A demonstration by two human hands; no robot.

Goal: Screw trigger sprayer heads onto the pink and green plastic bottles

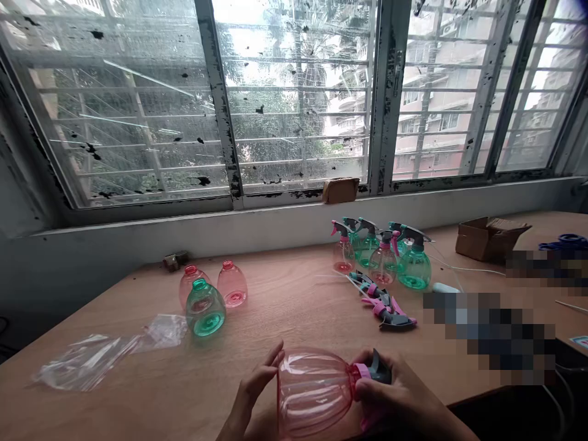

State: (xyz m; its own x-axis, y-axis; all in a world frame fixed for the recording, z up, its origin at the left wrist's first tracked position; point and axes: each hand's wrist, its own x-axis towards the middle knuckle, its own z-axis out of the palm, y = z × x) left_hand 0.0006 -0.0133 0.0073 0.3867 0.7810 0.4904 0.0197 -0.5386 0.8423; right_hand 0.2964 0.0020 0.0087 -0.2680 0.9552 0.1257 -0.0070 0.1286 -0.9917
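Observation:
A clear pink spray bottle (pixel 315 392) lies on its side between my hands at the near edge of the table, its base to the left. My right hand (pixel 390 389) is closed around its neck, pink collar and dark grey spray head (pixel 380 367). At the base, my left hand (pixel 252 389) cups the bottle from the left, its fingertips at the upper rim; part of this hand is hidden. Beyond the bottle lie several loose spray heads (pixel 386 309) in grey, pink and green.
Left, two pink bottles (pixel 232 285) and a green bottle (pixel 206 309) stand without heads, beside a crumpled plastic bag (pixel 92 361). Several fitted spray bottles (pixel 414 266) stand at the back right, near a cardboard box (pixel 487 239) and a white cable (pixel 478 269). A window runs behind.

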